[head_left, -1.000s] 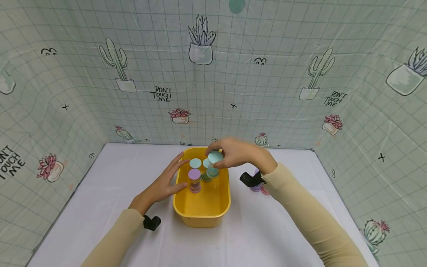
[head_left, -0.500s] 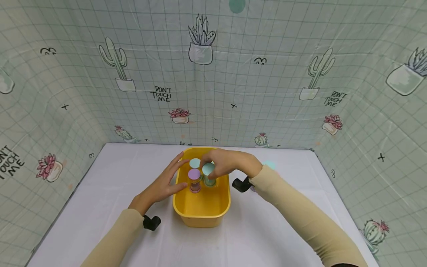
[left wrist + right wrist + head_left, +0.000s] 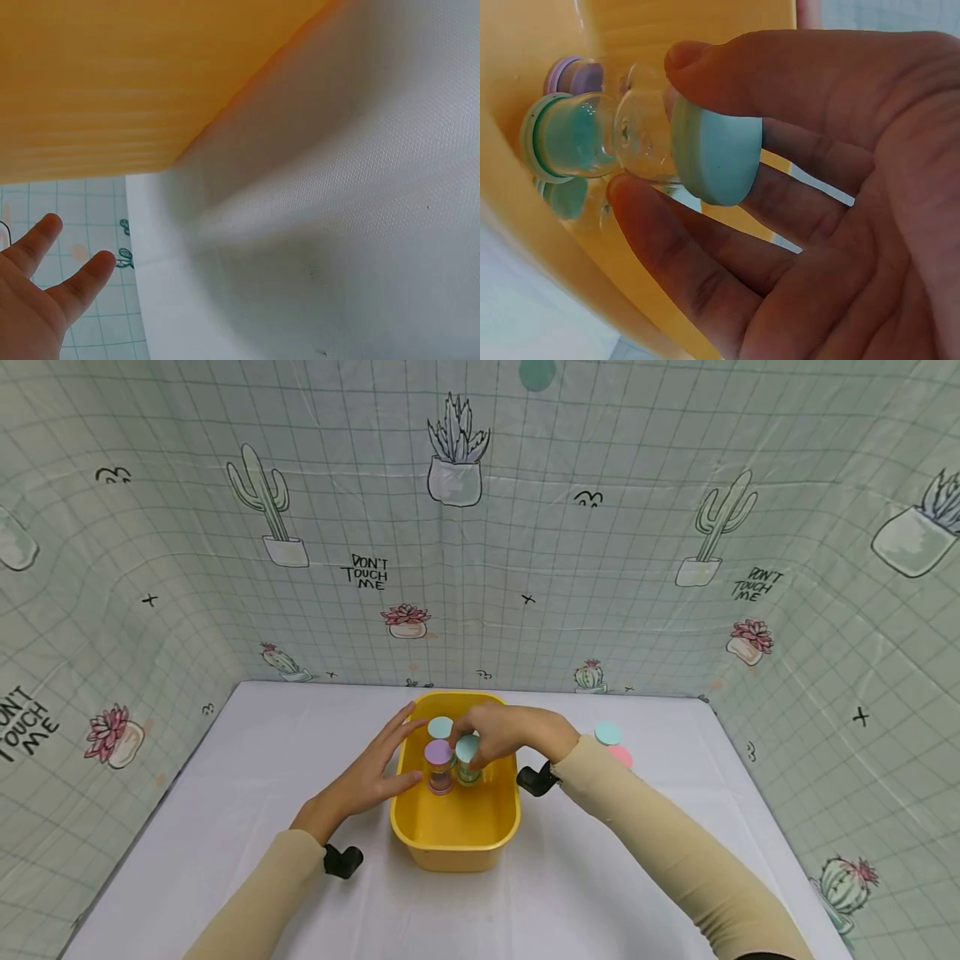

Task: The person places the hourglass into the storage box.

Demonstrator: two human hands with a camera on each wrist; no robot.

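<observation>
We see the right hand (image 3: 510, 735) reaching into the yellow tub (image 3: 455, 835), its fingertips (image 3: 641, 202) curled round the top of a teal sand timer (image 3: 468, 758) that stands upright on the tub's floor. In the right wrist view, thumb and fingers pinch the glass just under the timer's teal cap (image 3: 716, 154). Just beside it, to the left, stands a purple sand timer (image 3: 438, 765), and a light blue one (image 3: 440, 727) sits behind the two. The left hand (image 3: 367, 777) lies with straight, spread fingers against the tub's left wall, holding nothing. On the white table (image 3: 225, 827), right of the tub, we make out a teal cap (image 3: 607, 733) and a pink cap (image 3: 621, 756) close together.
</observation>
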